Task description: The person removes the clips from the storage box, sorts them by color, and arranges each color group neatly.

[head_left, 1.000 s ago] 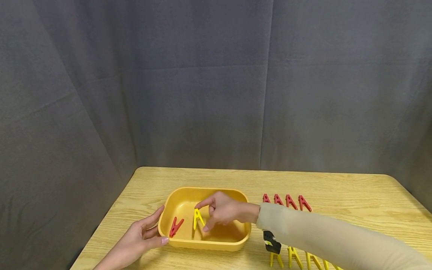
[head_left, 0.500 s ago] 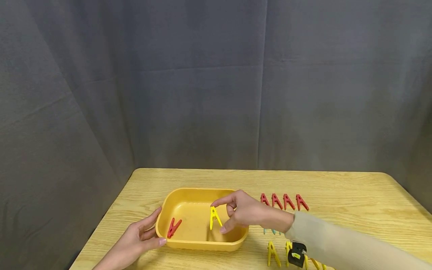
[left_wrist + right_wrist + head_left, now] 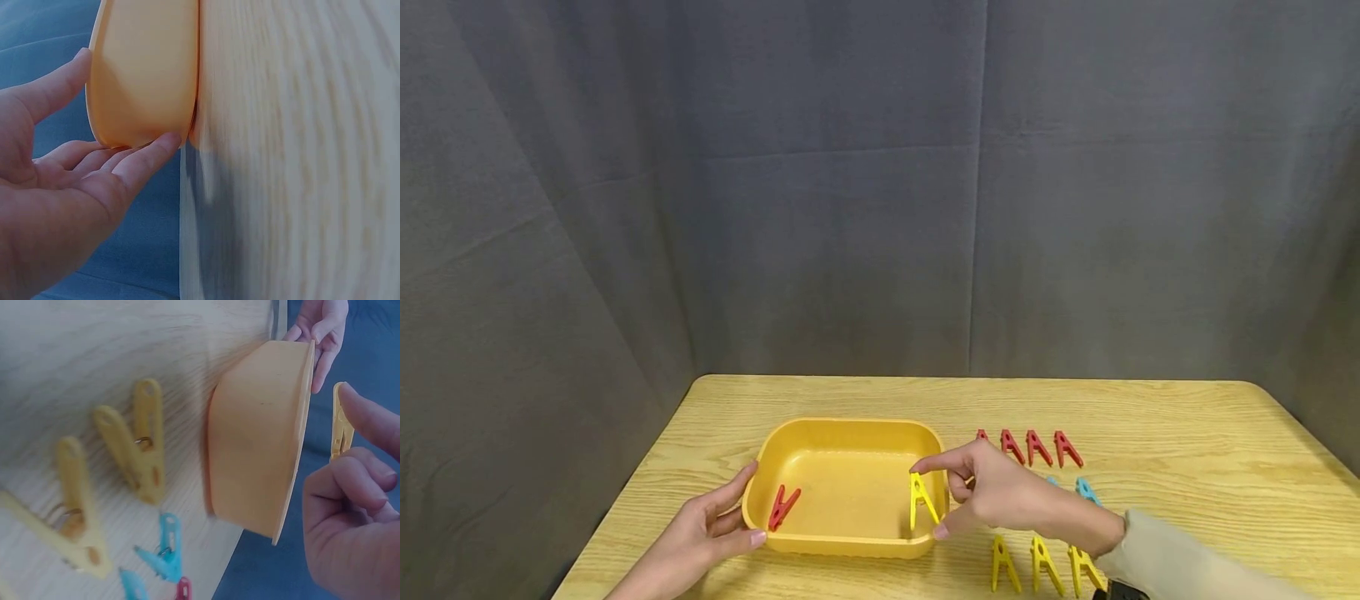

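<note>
My right hand (image 3: pixel 1007 496) pinches a yellow clothespin (image 3: pixel 914 500) over the right end of a yellow plastic tub (image 3: pixel 850 546). The index fingertip is at the clothespin's top, the thumb at the foot of one leg. In the right wrist view this clothespin (image 3: pixel 340 422) is partly behind the fingers. My left hand (image 3: pixel 700 533) rests against the tub's left end, its thumb at the front rim and its fingers extended along the side. The left wrist view shows the fingertips (image 3: pixel 165 140) touching the tub wall. Inside the tub, near the left, lies a red clothespin (image 3: pixel 783 507).
Right of the tub, clothespins lie in rows on the wooden table (image 3: pixel 1210 467): several red clothespins (image 3: pixel 1037 450) at the back, blue clothespins (image 3: pixel 1087 490) partly hidden by my right hand, and yellow clothespins (image 3: pixel 1004 565) in front. A grey curtain (image 3: pixel 865 267) hangs behind the table.
My right hand has moved right with the yellow clothespin, from the tub's middle to its right end. The blue clothespins have come into view behind it. The left hand stays at the tub.
</note>
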`<state>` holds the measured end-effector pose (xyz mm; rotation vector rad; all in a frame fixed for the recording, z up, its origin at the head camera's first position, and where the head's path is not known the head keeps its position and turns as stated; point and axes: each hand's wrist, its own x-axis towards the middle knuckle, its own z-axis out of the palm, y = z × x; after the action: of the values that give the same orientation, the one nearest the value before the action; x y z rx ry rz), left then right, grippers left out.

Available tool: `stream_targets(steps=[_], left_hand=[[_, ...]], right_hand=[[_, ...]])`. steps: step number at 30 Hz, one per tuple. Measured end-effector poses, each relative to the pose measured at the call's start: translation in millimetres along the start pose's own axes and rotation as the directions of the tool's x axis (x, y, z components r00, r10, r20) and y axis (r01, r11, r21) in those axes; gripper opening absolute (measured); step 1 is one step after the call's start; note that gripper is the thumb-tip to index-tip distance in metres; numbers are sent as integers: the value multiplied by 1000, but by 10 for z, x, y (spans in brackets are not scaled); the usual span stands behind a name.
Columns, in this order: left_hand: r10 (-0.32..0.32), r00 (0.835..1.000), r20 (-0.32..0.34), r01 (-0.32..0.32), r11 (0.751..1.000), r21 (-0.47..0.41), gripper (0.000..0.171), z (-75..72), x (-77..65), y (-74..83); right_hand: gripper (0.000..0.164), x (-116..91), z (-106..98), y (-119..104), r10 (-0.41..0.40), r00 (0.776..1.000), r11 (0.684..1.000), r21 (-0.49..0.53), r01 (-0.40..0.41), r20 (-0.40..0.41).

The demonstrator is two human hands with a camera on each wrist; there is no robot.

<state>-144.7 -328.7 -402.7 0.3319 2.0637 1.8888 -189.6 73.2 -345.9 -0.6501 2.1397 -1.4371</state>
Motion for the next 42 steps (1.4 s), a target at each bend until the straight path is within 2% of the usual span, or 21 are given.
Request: stream_targets(steps=[3,9,15,20,24,27,31,38,42], left_hand=[[1,1000,-4,-1,1000,1,95,5,-1,-2],[-35,999,-16,35,999,-22,95,11,3,11],[-40,999,-24,40,999,-20,96,17,9,20],[-45,999,-30,44,999,-17,95,21,9,18],[-38,999,-32,38,999,-5,96,25,12,9],[-41,999,-27,41,999,-9,96,24,17,14],[-41,999,-24,41,999,-7,94,19,21,20],[-60,997,-45,60,998,8,95,14,6,13],[-69,997,-40,70,997,13,94,7,4,8]], right_hand=[[68,-106,-26,59,-19,1000,1000,6,19,2],[71,-309,-75,203,-54,999,997,58,54,0],[73,-537,-133,342,-37,999,993,115,38,-8],[74,-718,-206,483,-39,999,996,84,41,-29],[71,-861,-284,592,32,999,995,96,-29,-34],[69,-978,-348,667,115,992,987,120,-109,-44],[68,-1125,-446,772,155,986,977,154,-144,-61],[67,-1351,-638,986,72,997,977,205,-63,-34],[60,-1472,-744,1113,31,999,975,219,-24,-29]])
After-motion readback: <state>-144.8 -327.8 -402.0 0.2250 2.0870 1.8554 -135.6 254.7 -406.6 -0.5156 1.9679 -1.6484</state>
